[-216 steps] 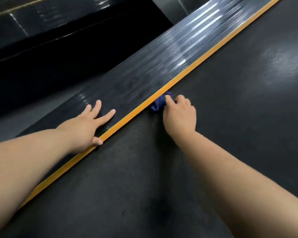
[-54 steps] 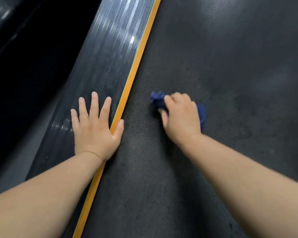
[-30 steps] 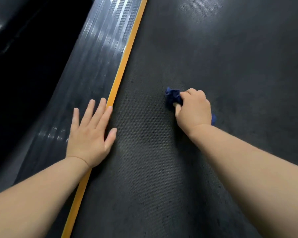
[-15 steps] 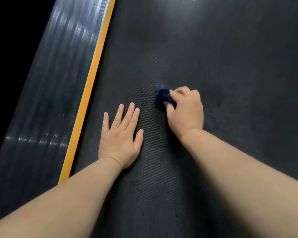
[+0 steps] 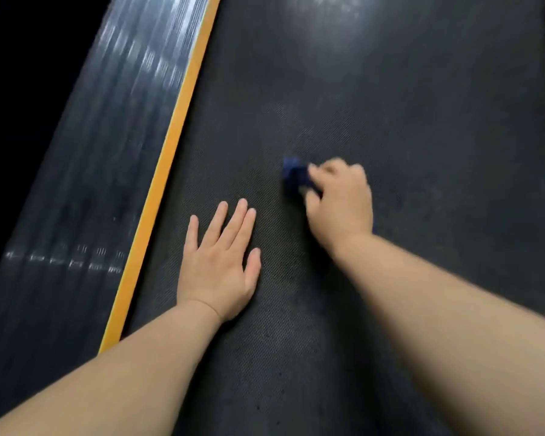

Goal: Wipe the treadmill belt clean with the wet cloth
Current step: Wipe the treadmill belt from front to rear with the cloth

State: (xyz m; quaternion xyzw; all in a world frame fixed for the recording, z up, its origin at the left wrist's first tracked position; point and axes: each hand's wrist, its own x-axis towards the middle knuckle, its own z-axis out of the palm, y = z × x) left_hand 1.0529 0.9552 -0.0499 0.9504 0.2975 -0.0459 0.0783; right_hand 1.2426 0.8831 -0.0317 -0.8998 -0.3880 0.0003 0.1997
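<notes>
At the far left runs the treadmill's ribbed side rail [image 5: 107, 171], dark and glossy with streaks of reflected light. Along its inner edge lies a narrow orange strip [image 5: 170, 146], running diagonally from the top of the view down toward the lower left. Just right of that strip begins the treadmill belt [image 5: 422, 121], a dark, finely textured surface that fills the rest of the view, with a pale sheen of light near the top.

The left hand [image 5: 217, 262] lies flat on the belt, palm down, fingers straight and slightly fanned, holding nothing; it sits near the orange strip without touching it. To its right and a little farther up the belt, the right hand [image 5: 340, 199] is blurred, its fingers curled over a bunched dark blue cloth [image 5: 293, 174]. The cloth rests on the belt around mid-width, sticking out from under the fingertips on the hand's left side, and a small blue edge shows by the wrist.
</notes>
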